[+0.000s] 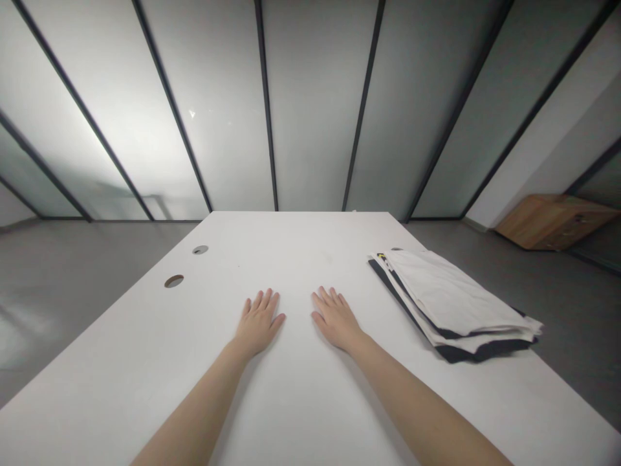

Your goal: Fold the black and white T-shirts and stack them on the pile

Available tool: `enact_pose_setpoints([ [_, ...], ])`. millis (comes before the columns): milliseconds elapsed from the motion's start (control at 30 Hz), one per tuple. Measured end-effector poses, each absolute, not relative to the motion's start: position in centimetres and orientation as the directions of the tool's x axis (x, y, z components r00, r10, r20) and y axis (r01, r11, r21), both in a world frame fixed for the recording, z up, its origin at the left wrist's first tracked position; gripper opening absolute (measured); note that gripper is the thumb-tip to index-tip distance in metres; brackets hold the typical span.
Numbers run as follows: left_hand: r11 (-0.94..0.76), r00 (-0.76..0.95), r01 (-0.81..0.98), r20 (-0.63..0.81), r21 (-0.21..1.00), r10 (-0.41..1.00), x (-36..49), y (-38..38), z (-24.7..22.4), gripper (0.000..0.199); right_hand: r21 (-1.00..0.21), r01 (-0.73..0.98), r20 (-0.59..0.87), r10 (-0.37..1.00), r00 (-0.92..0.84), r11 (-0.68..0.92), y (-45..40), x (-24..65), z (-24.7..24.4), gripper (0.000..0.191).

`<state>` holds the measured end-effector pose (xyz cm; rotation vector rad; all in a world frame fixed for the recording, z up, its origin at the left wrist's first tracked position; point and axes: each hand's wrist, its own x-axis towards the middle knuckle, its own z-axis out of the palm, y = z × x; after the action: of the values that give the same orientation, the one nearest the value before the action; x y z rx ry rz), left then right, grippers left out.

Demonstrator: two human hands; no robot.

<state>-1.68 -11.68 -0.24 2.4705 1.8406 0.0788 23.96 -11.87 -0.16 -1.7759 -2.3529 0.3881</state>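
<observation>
My left hand (259, 322) lies palm down on the white table (295, 395), its fingers stretched out and the thumb apart. Level with it, my right hand (336, 317) also rests flat on the tabletop, fingers a little spread. Neither hand holds anything, and a gap of bare tabletop lies between them. To the right of my right hand, not touching it, is a stack of folded cloths or garments (449, 291), white on top with black layers beneath. A small patch of yellow shows at its far left corner. Its right end reaches the table's right edge.
Two round holes pierce the tabletop on the left, a nearer one (174, 281) and a farther one (200, 250). Another is partly hidden behind the stack. Frosted glass panels (315, 110) with dark frames stand beyond the table. A wooden cabinet (553, 221) is at far right.
</observation>
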Motion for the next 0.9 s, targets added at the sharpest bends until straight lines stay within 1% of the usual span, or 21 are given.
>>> enact_pose_setpoints([
  [67, -0.285, 0.286, 0.955, -0.005, 0.077, 0.958, -1.6, -11.7, -0.2, 0.065, -0.348, 0.899, 0.018, 0.961, -0.275, 0.264, -11.8, 24.2, -0.2, 0.058],
  [133, -0.282, 0.284, 0.956, -0.007, 0.081, 0.959, -1.6, -11.7, -0.1, 0.065, -0.446, 0.837, 0.129, 0.948, -0.29, 0.317, -11.9, 24.4, 0.1, 0.048],
  [200, -0.276, 0.275, 0.956, 0.021, 0.099, 0.961, -1.6, -11.6, 0.1, 0.063, -0.556, 0.717, 0.279, 0.907, -0.315, 0.42, -12.4, 24.5, 0.6, 0.04],
  [233, -0.276, 0.272, 0.954, 0.046, 0.119, 0.961, -1.6, -11.6, 0.3, 0.058, -0.594, 0.653, 0.332, 0.882, -0.334, 0.471, -12.8, 24.4, 0.9, 0.039],
  [267, -0.278, 0.269, 0.949, 0.074, 0.149, 0.96, -1.6, -11.5, 0.5, 0.051, -0.618, 0.6, 0.353, 0.861, -0.366, 0.508, -13.2, 24.3, 1.2, 0.037],
  [300, -0.278, 0.264, 0.942, 0.1, 0.189, 0.959, -1.6, -11.5, 0.7, 0.044, -0.632, 0.566, 0.34, 0.846, -0.412, 0.529, -13.6, 24.1, 1.5, 0.034],
  [367, -0.278, 0.253, 0.922, 0.124, 0.269, 0.959, -1.4, -11.6, 1.1, 0.035, -0.636, 0.544, 0.257, 0.815, -0.52, 0.548, -14.5, 23.6, 1.9, 0.03],
  [433, -0.274, 0.251, 0.914, 0.114, 0.298, 0.961, -1.0, -11.8, 1.5, 0.03, -0.622, 0.539, 0.187, 0.776, -0.602, 0.568, -15.0, 23.2, 2.0, 0.028],
  [500, -0.269, 0.252, 0.927, 0.097, 0.263, 0.963, -0.5, -12.2, 1.6, 0.028, -0.615, 0.539, 0.163, 0.762, -0.626, 0.575, -15.1, 23.1, 1.8, 0.029],
  [600, -0.232, 0.226, 0.957, 0.056, 0.174, 0.973, 0.5, -13.2, 1.8, 0.029, -0.637, 0.545, 0.167, 0.788, -0.592, 0.545, -14.8, 23.4, 1.6, 0.029],
  [667, -0.193, 0.192, 0.973, 0.019, 0.124, 0.981, 1.2, -14.1, 1.9, 0.031, -0.657, 0.538, 0.18, 0.803, -0.568, 0.528, -14.6, 23.7, 1.5, 0.03],
  [733, -0.165, 0.167, 0.981, -0.008, 0.102, 0.986, 1.6, -15.3, 2.1, 0.036, -0.662, 0.52, 0.187, 0.791, -0.583, 0.539, -14.4, 24.0, 1.4, 0.03],
  [833, -0.186, 0.199, 0.971, -0.075, 0.148, 0.977, 0.6, -18.1, 2.9, 0.042, -0.659, 0.492, 0.193, 0.76, -0.62, 0.569, -14.3, 24.3, 1.3, 0.032],
  [900, -0.204, 0.24, 0.948, -0.131, 0.243, 0.962, -1.6, -20.4, 3.7, 0.04, -0.653, 0.487, 0.187, 0.746, -0.64, 0.581, -14.3, 24.6, 1.0, 0.032],
])
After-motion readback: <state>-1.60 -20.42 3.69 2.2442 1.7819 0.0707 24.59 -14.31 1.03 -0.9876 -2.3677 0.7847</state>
